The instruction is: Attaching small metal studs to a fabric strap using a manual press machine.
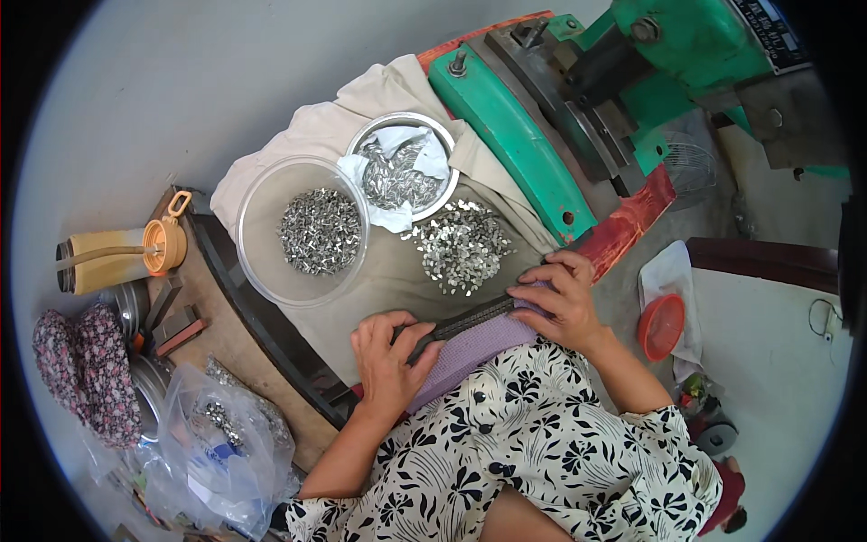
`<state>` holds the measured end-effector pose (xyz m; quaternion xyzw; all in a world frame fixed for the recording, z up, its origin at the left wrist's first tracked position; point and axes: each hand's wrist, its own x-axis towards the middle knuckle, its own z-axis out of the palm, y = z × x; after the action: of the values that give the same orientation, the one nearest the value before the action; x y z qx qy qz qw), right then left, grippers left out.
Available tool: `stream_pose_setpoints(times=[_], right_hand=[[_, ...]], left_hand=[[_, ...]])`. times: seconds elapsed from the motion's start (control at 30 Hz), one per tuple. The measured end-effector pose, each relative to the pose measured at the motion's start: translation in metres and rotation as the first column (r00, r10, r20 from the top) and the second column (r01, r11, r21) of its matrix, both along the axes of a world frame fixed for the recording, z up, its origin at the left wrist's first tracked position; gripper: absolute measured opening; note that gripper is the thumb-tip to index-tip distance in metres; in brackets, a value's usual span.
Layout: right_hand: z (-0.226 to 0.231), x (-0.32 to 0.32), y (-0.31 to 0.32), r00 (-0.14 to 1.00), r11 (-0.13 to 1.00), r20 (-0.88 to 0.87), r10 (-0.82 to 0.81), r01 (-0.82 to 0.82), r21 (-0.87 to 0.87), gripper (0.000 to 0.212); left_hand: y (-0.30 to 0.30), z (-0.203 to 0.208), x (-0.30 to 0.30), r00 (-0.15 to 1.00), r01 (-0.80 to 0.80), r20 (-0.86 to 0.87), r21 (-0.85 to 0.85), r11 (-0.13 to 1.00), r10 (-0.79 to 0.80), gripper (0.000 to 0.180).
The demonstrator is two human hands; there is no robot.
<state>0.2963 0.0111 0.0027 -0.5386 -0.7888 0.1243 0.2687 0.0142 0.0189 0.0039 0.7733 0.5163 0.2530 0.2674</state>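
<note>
A dark, padded-looking strip (474, 318) runs along the near edge of the cloth-covered work surface, right in front of my body. My left hand (386, 354) is closed over its left end, thumb on the near side. Around its right end curl the fingers of my right hand (562, 303). Against the strip, on my lap side, lies a purple textured cloth (474, 350). Just beyond the strip is a loose heap of small shiny metal pieces (463, 246). Behind it stand a clear round tub (262, 262) of small metal parts and a metal bowl (404, 118) lined with white cloth, holding thin metal pieces.
A green machine (515, 135) with a dark metal clamp block fills the far right. To the left, a wooden bench (257, 397) carries a yellow bottle (108, 262), metal blocks (179, 330) and a clear plastic bag (212, 452). A red basin (662, 327) sits low on the right.
</note>
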Motion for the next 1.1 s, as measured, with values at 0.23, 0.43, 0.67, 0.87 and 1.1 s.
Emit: stream_pose_setpoints(times=[0.23, 0.43, 0.67, 0.87, 1.1], right_hand=[[0.001, -0.002, 0.006, 1.0, 1.0, 0.015, 0.022, -0.022, 0.001, 0.035], [0.003, -0.005, 0.011, 0.997, 0.998, 0.049, 0.065, -0.066, 0.01, 0.032], [0.045, -0.014, 0.04, 0.974, 0.966, 0.031, 0.224, -0.218, -0.143, 0.027], [0.07, -0.05, 0.094, 0.968, 0.988, -0.215, 0.126, -0.142, -0.062, 0.021], [0.041, -0.076, 0.178, 0.975, 0.967, 0.02, 0.219, -0.215, -0.136, 0.016]], left_hand=[[0.003, 0.001, -0.001, 1.0, -0.006, 0.002, -0.009, 1.0, 0.006, 0.032], [0.006, 0.005, -0.005, 0.999, 0.037, 0.0, -0.02, 0.999, -0.037, 0.031], [0.01, 0.009, -0.011, 0.993, 0.117, -0.023, -0.036, 0.992, -0.118, 0.029], [0.01, 0.013, -0.002, 0.994, 0.1, 0.045, -0.026, 0.995, -0.099, 0.029], [0.022, 0.029, 0.031, 0.941, 0.118, 0.292, 0.187, 0.975, -0.17, 0.029]])
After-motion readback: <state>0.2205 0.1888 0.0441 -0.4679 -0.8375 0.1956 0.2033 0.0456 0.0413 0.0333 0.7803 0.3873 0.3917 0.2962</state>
